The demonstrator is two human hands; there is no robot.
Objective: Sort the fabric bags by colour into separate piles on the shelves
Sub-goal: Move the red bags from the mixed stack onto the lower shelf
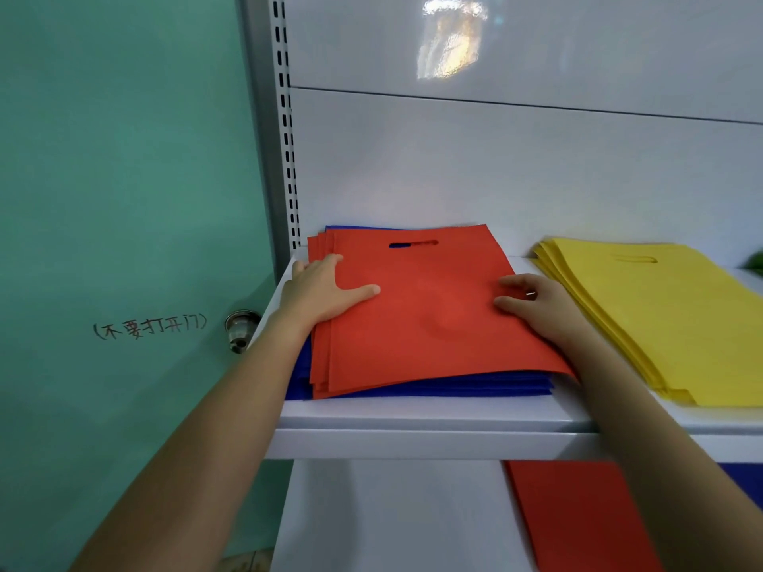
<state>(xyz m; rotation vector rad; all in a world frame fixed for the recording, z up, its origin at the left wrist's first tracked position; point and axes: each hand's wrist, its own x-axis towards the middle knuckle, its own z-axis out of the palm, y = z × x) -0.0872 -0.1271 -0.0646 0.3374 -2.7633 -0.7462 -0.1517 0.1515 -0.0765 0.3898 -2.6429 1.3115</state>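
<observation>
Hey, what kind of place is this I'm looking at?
Probably a shop or stockroom: a white metal shelf on a slotted upright, flat stacks of red bags and yellow bags, and beside them a green door with a handwritten note.

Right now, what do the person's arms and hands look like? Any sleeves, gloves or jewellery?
The left hand and the right hand are bare: no gloves, watch or bracelet show. The left forearm and right forearm are uncovered up to the picture's edge; no sleeve is in view.

Bag stack left on the shelf, second pile just right of it, another bag on the lower shelf.
</observation>
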